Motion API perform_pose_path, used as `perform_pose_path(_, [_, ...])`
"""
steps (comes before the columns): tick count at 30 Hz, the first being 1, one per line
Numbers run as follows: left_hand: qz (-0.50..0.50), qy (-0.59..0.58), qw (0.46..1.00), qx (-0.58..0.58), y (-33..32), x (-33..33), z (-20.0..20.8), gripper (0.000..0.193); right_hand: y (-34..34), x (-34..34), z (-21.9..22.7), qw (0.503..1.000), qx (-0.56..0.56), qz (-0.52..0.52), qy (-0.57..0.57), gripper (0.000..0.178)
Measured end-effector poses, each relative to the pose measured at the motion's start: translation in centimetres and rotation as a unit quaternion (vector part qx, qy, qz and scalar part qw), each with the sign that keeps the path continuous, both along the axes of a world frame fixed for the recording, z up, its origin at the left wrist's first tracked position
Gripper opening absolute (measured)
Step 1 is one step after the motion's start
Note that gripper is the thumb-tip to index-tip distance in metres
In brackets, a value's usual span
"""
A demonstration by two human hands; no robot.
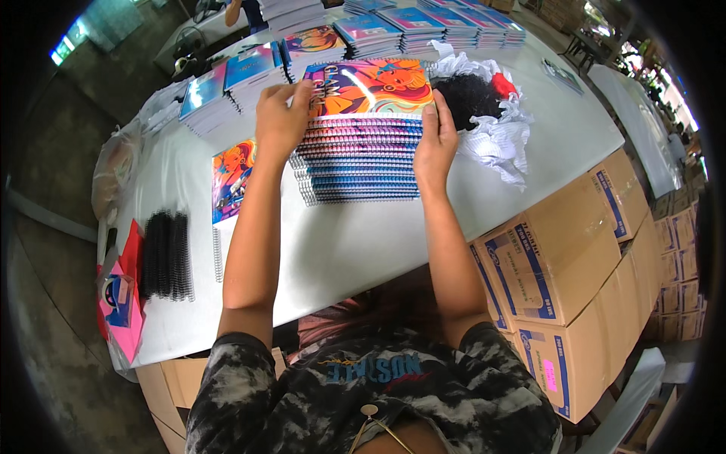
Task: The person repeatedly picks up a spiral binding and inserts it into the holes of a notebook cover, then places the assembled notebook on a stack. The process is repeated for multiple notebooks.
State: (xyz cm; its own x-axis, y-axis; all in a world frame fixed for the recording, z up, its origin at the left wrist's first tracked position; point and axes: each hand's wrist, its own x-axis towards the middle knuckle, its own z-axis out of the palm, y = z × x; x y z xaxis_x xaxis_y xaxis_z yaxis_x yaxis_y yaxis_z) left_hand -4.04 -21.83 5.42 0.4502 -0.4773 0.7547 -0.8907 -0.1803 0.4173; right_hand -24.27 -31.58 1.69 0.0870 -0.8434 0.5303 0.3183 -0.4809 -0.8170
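At the middle of the table rises a stack of spiral notebooks (361, 168), its coil-bound edges toward me. On top lies a spiral notebook (370, 87) with an orange and purple illustrated cover. My left hand (283, 121) grips its left edge, thumb at the cover and fingers folded. Its right edge is between the thumb and fingers of my right hand (437, 140). Whether both hands also press on notebooks below is hidden. Beside my left forearm, partly covered by it, lies another item with a similar illustrated cover (227, 170).
Black binding coils (168, 256) stand in a bundle at left, near a pink and red packet (125, 303). Right of the stack, crumpled white paper (495, 147) surrounds a black tangled heap (465, 98). Blue-covered stacks (370, 34) line the far side. Cardboard boxes (560, 265) adjoin the table's right edge.
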Motion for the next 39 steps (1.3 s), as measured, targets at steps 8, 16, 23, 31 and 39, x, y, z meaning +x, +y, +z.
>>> perform_pose_path(8, [0.038,0.231,0.949,-0.21,0.9,-3.4,-1.5,0.031,0.8,1.7,-0.2,0.99,-0.06,-0.128,0.014,0.024])
perform_pose_path(16, [-0.003,0.123,0.989,0.087,10.3,2.1,-1.9,0.028,2.2,-2.9,-2.2,0.969,-0.161,-0.173,0.07,0.032])
perform_pose_path(23, [0.086,-0.101,0.946,0.297,19.8,2.4,-11.4,0.05,8.5,-7.1,-7.4,0.985,-0.11,-0.093,0.096,0.035])
perform_pose_path(31, [-0.013,0.049,0.944,0.326,20.2,5.2,-7.8,0.035,12.5,-4.4,-10.1,0.965,-0.055,0.103,0.237,0.032])
perform_pose_path(39, [-0.067,0.268,0.909,0.313,20.0,8.4,-7.6,0.037,13.1,-3.4,-10.8,0.931,-0.069,0.14,0.329,0.022])
